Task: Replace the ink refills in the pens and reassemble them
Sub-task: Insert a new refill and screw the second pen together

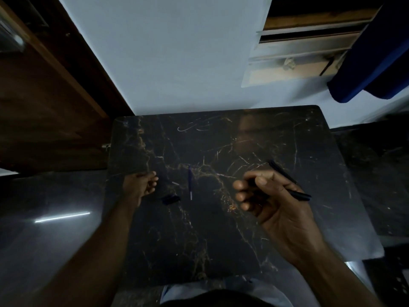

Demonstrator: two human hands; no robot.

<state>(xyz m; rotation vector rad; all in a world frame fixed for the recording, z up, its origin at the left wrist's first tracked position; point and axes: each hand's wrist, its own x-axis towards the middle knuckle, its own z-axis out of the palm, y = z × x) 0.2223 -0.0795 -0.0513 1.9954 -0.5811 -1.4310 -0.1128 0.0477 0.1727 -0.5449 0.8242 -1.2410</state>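
On the dark marbled tabletop (pixel 243 218), between the two hands, a refill (pixel 190 182) lies alone, its pale tip toward the person; it seems set there within easy reach of either hand, ready to be picked up when a barrel is open for it; just to its left, nearer the person, sits a short dark piece (pixel 170 199), probably a cap or a pen section, though the dim light leaves that unsure. The left hand (pixel 141 187) rests low at the tabletop's left part, its fingers (pixel 152 180) curled inward; whether they enclose some small part or are merely clenched I cannot tell, since the palm faces away and the shadow hides it. The right hand (pixel 267 196) is raised a little above the tabletop, its fingers (pixel 240 196) closed round dark pens (pixel 296 191), one sticking out past the knuckles to the right and another end showing beyond the hand toward the far side; holding them bundled like this likely keeps the unfinished pens together and off the dark surface, where they would be hard to see. Judging by the loose refill and the loose piece, the work is partway: at least one pen is apart; the next move would call for freeing one hand to take up the refill by its middle, not its tip.
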